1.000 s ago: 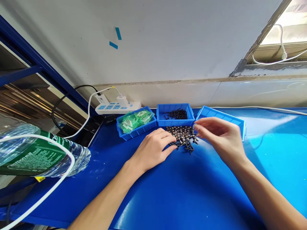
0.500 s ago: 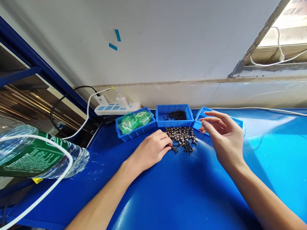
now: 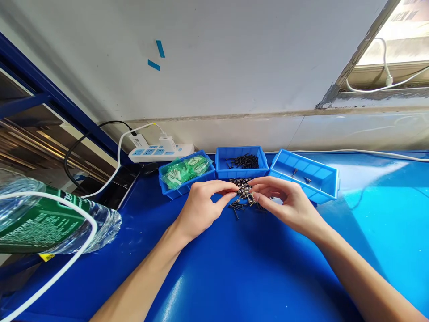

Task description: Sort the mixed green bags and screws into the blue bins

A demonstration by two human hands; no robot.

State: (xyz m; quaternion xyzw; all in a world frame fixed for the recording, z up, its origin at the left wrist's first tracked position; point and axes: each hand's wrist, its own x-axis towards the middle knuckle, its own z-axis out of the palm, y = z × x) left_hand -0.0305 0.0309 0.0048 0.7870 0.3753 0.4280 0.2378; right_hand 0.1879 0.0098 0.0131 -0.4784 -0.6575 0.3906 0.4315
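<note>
Thumb and forefinger of my left hand [image 3: 204, 206] pinch a small dark piece, which looks like a screw, above the pile. My right hand [image 3: 288, 203] faces it from the right, fingers curled and thumb close to the forefinger; whatever is between them is too small to make out. Beneath and behind the fingertips lies a heap of metal screws [image 3: 241, 183], some with shiny fittings, partly covered by both hands. Loose black screws [image 3: 236, 206] lie at its near edge. The right blue bin [image 3: 326, 190] contains a few small pieces.
The middle blue bin [image 3: 241, 173] holds black screws, and the left blue bin [image 3: 177, 192] holds green bags with white pieces. Behind them are a power strip [image 3: 181, 150] and the wall. A large water bottle [image 3: 50, 219] and a white cable [image 3: 90, 243] are at the left.
My right hand has come left and down from over the right bin to the heap, uncovering that bin. My left hand has lifted slightly from the heap's near edge, fingers pinched.
</note>
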